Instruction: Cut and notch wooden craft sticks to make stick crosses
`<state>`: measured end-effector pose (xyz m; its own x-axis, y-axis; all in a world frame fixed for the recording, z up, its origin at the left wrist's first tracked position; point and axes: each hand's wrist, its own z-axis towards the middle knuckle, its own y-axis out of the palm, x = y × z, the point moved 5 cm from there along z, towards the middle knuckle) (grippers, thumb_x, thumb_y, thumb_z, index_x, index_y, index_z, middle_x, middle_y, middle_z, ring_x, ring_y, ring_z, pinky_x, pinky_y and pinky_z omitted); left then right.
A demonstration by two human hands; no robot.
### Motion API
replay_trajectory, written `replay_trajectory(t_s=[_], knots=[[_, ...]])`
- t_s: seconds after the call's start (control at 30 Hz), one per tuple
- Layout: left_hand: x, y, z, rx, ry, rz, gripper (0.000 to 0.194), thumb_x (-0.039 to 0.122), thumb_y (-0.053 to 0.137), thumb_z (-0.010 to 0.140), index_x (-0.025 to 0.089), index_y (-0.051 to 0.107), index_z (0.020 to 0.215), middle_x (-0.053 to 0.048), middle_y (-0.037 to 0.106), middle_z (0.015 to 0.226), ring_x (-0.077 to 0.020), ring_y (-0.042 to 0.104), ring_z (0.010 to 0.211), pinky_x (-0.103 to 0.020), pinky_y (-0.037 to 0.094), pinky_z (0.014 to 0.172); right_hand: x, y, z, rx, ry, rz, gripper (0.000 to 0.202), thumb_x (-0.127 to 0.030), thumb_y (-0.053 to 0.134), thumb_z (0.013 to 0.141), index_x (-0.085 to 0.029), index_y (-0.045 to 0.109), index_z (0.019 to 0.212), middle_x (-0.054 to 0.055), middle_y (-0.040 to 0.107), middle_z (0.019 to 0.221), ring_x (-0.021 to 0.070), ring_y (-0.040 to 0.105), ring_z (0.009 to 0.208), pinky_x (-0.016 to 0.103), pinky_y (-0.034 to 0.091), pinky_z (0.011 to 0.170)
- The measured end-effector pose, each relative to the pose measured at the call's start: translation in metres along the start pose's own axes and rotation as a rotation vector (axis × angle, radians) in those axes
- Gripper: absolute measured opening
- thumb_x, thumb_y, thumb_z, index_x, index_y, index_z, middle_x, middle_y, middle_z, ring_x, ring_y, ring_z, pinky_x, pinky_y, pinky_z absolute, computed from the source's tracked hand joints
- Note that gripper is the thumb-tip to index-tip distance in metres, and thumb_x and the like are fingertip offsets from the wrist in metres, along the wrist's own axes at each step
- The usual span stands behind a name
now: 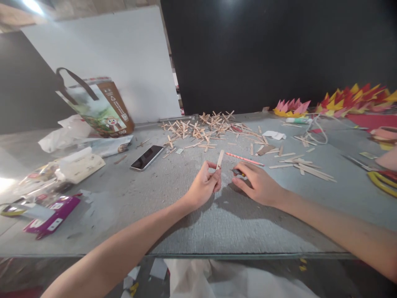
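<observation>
In the head view, my left hand (208,182) pinches a flat wooden craft stick (220,159), held tilted upward above the table. Close by on the right, my right hand (259,184) is closed around a small dark tool with a yellow part (237,171). Most of that tool is hidden in the fingers, so its kind is unclear. Just beyond both hands lies a pink patterned pencil (245,159). Loose craft sticks (310,169) are scattered to the right. Farther back sits a heap of crossed craft sticks (201,130).
A phone (147,157) lies left of my hands. A carrier bag (102,109), a purple packet (54,217) and plastic wrappings are farther left. Yellow-handled scissors (383,182) lie at the right, with folded paper pieces (353,99) behind. The table's front edge (217,255) runs below my forearms.
</observation>
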<state>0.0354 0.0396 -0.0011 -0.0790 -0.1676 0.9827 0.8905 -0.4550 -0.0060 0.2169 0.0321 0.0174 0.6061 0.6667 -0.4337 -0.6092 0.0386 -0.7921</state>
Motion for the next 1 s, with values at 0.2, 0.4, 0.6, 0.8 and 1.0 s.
replay_trajectory(t_s=[0.2, 0.4, 0.6, 0.8, 1.0], knots=[[-0.005, 0.010, -0.003, -0.042, -0.028, 0.126, 0.040, 0.062, 0.051, 0.103, 0.023, 0.039, 0.102, 0.011, 0.046, 0.059, -0.0094, 0.039, 0.050, -0.023, 0.032, 0.054, -0.003, 0.000, 0.006, 0.059, 0.192, 0.255, 0.032, -0.055, 0.061, 0.103, -0.024, 0.067, 0.102, 0.000, 0.064, 0.079, 0.0177, 0.054, 0.067, 0.032, 0.040, 0.062], [-0.015, 0.015, 0.000, -0.072, -0.039, 0.167, 0.038, 0.059, 0.052, 0.103, 0.024, 0.037, 0.096, 0.010, 0.044, 0.060, -0.0098, 0.038, 0.052, -0.023, 0.031, 0.053, -0.003, 0.003, 0.004, 0.098, 0.234, 0.432, 0.031, -0.053, 0.069, 0.098, -0.023, 0.068, 0.093, -0.001, 0.064, 0.076, 0.0176, 0.056, 0.069, 0.031, 0.043, 0.064], [-0.014, 0.017, -0.001, -0.126, -0.077, 0.182, 0.038, 0.060, 0.049, 0.104, 0.024, 0.039, 0.098, 0.011, 0.044, 0.057, -0.0100, 0.036, 0.051, -0.023, 0.029, 0.054, 0.001, 0.002, 0.006, 0.069, 0.239, 0.426, 0.030, -0.050, 0.067, 0.100, -0.022, 0.068, 0.091, 0.000, 0.062, 0.076, 0.0170, 0.051, 0.069, 0.030, 0.040, 0.064], [-0.004, 0.016, -0.003, -0.136, -0.033, 0.037, 0.036, 0.057, 0.050, 0.105, 0.025, 0.036, 0.096, 0.013, 0.043, 0.055, -0.0094, 0.035, 0.050, -0.024, 0.030, 0.057, -0.003, -0.013, 0.009, 0.093, 0.228, 0.381, 0.040, -0.055, 0.051, 0.107, -0.023, 0.068, 0.090, -0.001, 0.051, 0.070, 0.0173, 0.046, 0.066, 0.032, 0.038, 0.062], [-0.001, 0.016, -0.002, -0.140, -0.023, -0.033, 0.031, 0.050, 0.050, 0.107, 0.024, 0.037, 0.096, 0.014, 0.041, 0.052, -0.0092, 0.035, 0.050, -0.025, 0.030, 0.058, 0.002, -0.022, 0.008, 0.204, 0.286, 0.348, 0.044, -0.058, 0.057, 0.103, -0.023, 0.056, 0.077, -0.004, 0.041, 0.066, 0.0150, 0.037, 0.063, 0.031, 0.035, 0.062]])
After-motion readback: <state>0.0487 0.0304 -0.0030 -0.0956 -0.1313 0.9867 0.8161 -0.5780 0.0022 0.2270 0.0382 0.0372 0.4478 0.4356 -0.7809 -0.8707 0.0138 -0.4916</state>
